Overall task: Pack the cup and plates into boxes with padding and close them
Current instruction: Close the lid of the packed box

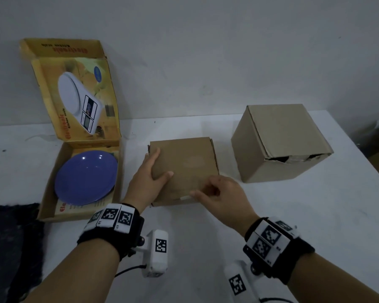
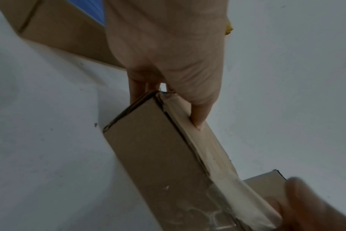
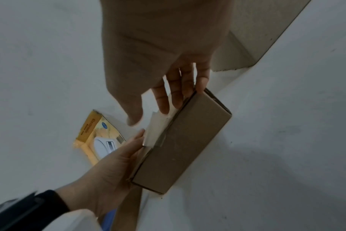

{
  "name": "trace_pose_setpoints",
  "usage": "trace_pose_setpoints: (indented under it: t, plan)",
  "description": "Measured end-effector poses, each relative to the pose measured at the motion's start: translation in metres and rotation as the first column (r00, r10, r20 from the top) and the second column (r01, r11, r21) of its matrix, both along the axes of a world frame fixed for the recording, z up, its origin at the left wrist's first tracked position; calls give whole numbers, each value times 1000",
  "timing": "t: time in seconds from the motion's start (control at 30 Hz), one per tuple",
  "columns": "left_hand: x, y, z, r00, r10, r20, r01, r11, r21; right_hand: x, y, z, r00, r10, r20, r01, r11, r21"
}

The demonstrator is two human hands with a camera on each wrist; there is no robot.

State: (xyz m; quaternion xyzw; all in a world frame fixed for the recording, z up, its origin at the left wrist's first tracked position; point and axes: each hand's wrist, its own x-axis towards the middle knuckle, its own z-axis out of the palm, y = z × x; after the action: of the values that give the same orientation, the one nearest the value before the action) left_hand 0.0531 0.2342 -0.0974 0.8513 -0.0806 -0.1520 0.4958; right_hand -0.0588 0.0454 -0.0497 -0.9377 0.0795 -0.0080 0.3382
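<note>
A flat brown cardboard box (image 1: 184,169) lies shut in the middle of the white table (image 1: 315,215). My left hand (image 1: 150,171) lies against its left side with straight fingers, thumb on the lid (image 2: 198,121). My right hand (image 1: 214,191) rests on the lid's near right part, its fingertips (image 3: 164,107) touching a pale strip at the near edge. A blue plate (image 1: 85,178) lies in an open yellow kitchen-scale box (image 1: 50,193) to the left. The flat box's contents are hidden, and no cup is in view.
A taller cube-shaped cardboard box (image 1: 280,143) stands at the right, its front flap slightly agape. Dark fabric (image 1: 11,237) lies at the near left edge. The yellow box's lid (image 1: 81,95) stands up against the wall.
</note>
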Motion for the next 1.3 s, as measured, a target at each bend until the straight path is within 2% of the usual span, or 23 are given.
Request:
trace_pose_setpoints:
  t: [0.27,0.5,0.7,0.93,1.07,1.2,1.3]
  plan:
    - [1,2,-6,1000,1,-24,-1,1000,-19,-8,8,-2,998,-39,-53,39,999,5]
    - [1,0,-5,999,-6,-37,4,999,-44,-8,13,9,984,-150,-95,168,958,232]
    - [1,-1,-6,999,-11,-38,9,999,-50,2,17,6,946,-248,-207,319,820,476]
    - [1,0,-7,999,-15,-36,14,999,-40,-6,16,7,939,-273,-209,339,834,436]
    - [0,-4,-4,1000,-5,-13,5,1000,-5,-13,21,5,926,-222,-304,362,749,555]
    - [0,-3,-4,1000,1,-19,-1,1000,6,-15,18,14,902,-66,-427,374,617,693]
    - [1,-3,-5,1000,1,-19,0,1000,26,-21,11,11,864,-37,-502,420,602,679]
